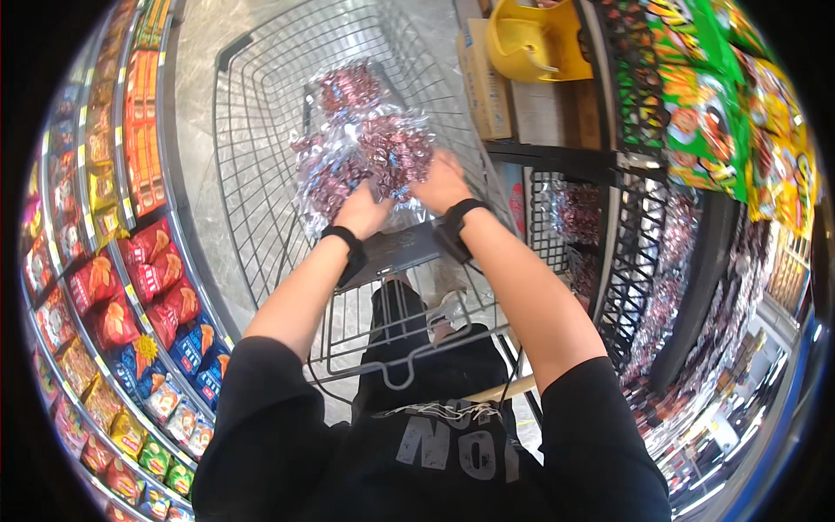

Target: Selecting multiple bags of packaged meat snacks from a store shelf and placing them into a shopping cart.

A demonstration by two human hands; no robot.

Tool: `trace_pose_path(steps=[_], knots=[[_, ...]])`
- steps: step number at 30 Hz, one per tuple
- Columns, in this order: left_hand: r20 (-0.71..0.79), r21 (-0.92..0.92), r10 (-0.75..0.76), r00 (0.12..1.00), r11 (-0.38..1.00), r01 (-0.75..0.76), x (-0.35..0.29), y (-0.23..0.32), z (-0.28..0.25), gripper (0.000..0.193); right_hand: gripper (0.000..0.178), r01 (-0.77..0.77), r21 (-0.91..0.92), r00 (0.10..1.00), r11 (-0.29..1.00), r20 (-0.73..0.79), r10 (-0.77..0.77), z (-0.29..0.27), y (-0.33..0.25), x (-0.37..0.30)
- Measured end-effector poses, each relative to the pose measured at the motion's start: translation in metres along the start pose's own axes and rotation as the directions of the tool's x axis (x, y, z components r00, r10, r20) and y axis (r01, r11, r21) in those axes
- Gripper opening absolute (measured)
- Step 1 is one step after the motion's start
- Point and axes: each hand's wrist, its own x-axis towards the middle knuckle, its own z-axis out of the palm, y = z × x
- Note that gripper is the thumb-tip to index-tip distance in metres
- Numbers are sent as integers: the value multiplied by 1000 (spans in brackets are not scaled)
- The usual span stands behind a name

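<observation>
Head view: clear bags of dark-red wrapped sweets (365, 143), a crinkly bundle held over the wire shopping cart (261, 130). Left hand (361, 211) grips the bundle's lower edge, fingers closed on it; right hand (442, 181) clasps its right side, fingers closed likewise. Black wristbands on both wrists. Left: shelves of snack packets (130, 287). Right: rack of similar sweets (670, 261), yellow basket (531, 39) above.
</observation>
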Motion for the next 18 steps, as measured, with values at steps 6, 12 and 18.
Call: trace_pose_path(steps=[6, 12, 18], knots=[[-56, 56, 128, 990, 991, -125, -55, 42, -28, 53, 51, 252, 358, 910, 899, 228, -346, -82, -66, -100], [-50, 4, 386, 921, 922, -386, -153, 182, -21, 44, 35, 414, 756, 858, 507, -137, -496, -207, -44, -224], [-2, -154, 594, 805, 795, -587, -250, 283, 58, 40, 28, 548, 717, 834, 431, -428, -349, -296, 59, -414]])
